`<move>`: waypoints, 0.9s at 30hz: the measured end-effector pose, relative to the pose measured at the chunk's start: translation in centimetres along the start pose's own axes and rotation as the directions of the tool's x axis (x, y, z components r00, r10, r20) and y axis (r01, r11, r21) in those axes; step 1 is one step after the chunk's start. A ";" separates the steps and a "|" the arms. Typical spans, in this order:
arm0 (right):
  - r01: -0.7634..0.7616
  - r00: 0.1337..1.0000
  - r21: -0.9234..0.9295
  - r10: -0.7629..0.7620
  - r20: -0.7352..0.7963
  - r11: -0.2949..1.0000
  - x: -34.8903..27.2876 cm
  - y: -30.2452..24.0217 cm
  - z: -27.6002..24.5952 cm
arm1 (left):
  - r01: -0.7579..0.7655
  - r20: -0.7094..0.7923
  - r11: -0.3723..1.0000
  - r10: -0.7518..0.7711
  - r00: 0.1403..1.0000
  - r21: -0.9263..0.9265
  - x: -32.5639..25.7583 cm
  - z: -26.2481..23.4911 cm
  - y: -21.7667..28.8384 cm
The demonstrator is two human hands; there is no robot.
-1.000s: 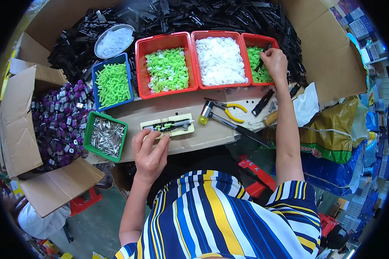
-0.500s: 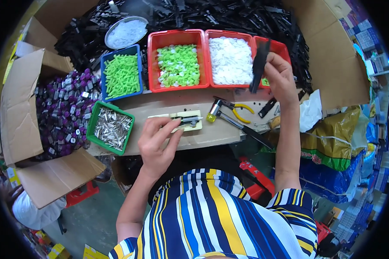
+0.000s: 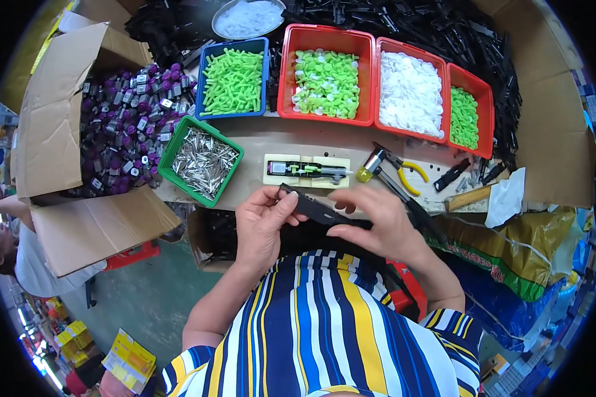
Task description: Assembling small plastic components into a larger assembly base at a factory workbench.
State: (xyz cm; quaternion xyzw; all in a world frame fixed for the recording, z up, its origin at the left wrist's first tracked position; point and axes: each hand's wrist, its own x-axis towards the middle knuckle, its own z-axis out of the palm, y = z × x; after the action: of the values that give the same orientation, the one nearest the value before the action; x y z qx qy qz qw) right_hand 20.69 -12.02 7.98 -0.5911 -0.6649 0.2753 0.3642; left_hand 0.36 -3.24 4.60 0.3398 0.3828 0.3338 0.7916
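A long black plastic part [image 3: 316, 212] is pinched at its left end between the thumb and fingers of my left hand [image 3: 263, 228], just in front of the bench edge. My right hand [image 3: 384, 225] is around the part's other end, thumb and fingers apart and slightly blurred; no firm grip shows. Beyond both hands lies a cream holder block [image 3: 341, 180], its slot filled by a small assembly [image 3: 308, 169] of black, purple, green and grey pieces. A small hammer [image 3: 371, 165] with a yellow face and yellow-handled pliers [image 3: 412, 177] lie right of the block.
A green tray of metal pins [image 3: 166, 173], a blue tray of green sticks [image 3: 265, 79] and red trays of green and white caps [image 3: 326, 30] line the bench. Purple-and-grey pieces [image 3: 123, 126] fill a carton at left. Black parts [image 3: 430, 26] are heaped behind. Another person sits at far left.
My right hand has brought the black part down from the trays to my left hand, which has left the holder block and now grips it. The view has shifted.
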 end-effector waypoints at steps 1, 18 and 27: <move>0.051 0.998 -0.108 -0.054 -0.031 0.993 -0.3 -0.4 0.5 | 0.002 -0.018 1.000 -0.002 1.000 -0.023 -0.2 0.1 -0.4; 0.078 0.994 -0.318 -0.099 -0.051 0.945 4.7 1.7 1.3 | -0.405 -0.072 0.843 0.456 0.887 0.355 -0.5 -3.2 0.2; 0.082 0.997 -0.356 -0.082 0.013 0.931 5.5 2.0 1.8 | -0.467 0.067 0.656 0.538 0.840 0.593 -0.3 -3.4 0.2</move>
State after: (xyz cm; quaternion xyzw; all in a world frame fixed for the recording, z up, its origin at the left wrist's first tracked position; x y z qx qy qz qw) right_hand 20.18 -6.20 6.18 -0.6193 -0.7276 0.1343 0.2628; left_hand -2.64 -2.40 3.23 0.6398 0.4022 0.4234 0.4996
